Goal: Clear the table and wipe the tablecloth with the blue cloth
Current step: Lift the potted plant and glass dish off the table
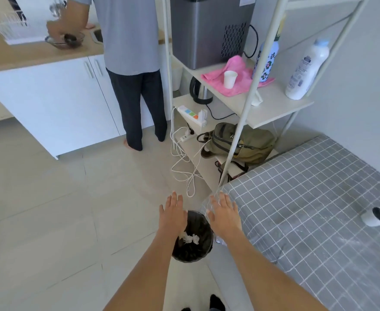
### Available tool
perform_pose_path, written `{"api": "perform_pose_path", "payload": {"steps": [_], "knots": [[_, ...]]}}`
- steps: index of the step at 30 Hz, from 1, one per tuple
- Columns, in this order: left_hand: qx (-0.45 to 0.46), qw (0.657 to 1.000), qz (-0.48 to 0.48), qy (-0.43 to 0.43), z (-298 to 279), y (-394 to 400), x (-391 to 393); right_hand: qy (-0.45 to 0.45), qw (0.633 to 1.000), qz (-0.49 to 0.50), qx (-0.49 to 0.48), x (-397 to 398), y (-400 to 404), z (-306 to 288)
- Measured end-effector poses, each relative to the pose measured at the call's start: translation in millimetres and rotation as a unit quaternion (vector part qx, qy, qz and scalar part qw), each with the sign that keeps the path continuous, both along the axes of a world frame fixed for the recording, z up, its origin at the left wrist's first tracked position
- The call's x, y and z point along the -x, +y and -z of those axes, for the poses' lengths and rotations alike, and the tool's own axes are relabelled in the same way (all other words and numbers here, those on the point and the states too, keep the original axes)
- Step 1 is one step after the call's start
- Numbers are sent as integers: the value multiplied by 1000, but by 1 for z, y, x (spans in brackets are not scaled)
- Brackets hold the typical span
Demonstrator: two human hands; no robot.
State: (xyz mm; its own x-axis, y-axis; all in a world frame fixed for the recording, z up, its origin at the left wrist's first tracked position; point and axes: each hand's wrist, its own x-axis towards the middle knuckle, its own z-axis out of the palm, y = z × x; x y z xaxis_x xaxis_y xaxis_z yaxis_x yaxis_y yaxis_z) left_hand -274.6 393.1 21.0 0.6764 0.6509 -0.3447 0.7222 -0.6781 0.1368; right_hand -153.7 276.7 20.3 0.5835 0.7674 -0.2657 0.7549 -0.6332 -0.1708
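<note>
While both of my hands hang flat and empty over the round black-lined waste bin (192,237) on the floor, I judge the clearing part nearly done. My left hand (173,212) and right hand (224,213) have the fingers spread, palms down, grasping nothing, the right one just at the corner of the table. Inside the bin lie a few crumpled white paper scraps (189,238) on the dark liner; I cannot tell what else is in it.

On the grey tablecloth with its white grid (314,212) only a small white pot with a dark green plant (378,215) shows, near the right edge. Pale dusty streaks on the cloth suggest the wiping is not yet done. I see no blue cloth anywhere; the one cloth in view is a pink towel (236,78) on the white metal shelf rack (272,108), with a white paper cup (230,79) standing on it.

At the wooden counter another person (128,63) handles a glass bowl (65,40) with something dark in it.
</note>
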Motion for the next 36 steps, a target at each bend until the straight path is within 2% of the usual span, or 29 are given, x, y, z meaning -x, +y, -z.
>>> {"api": "perform_pose_path", "payload": {"steps": [6, 11, 15, 25, 36], "knots": [[-24, 996, 67, -44, -39, -14, -25, -24, 998, 64, 1, -13, -44, -34], [-1, 990, 118, -74, -54, -40, -56, -36, 991, 131, -8, -30, -87, -49], [-22, 983, 171, -64, -59, -71, -84, -50, 983, 175, -7, -43, -131, -57], [-32, 953, 294, -61, -68, -183, -156, -46, 957, 285, -7, -73, -263, -65], [-15, 929, 367, -51, -60, -312, -211, -46, 918, 393, -23, -94, -400, -51]]}}
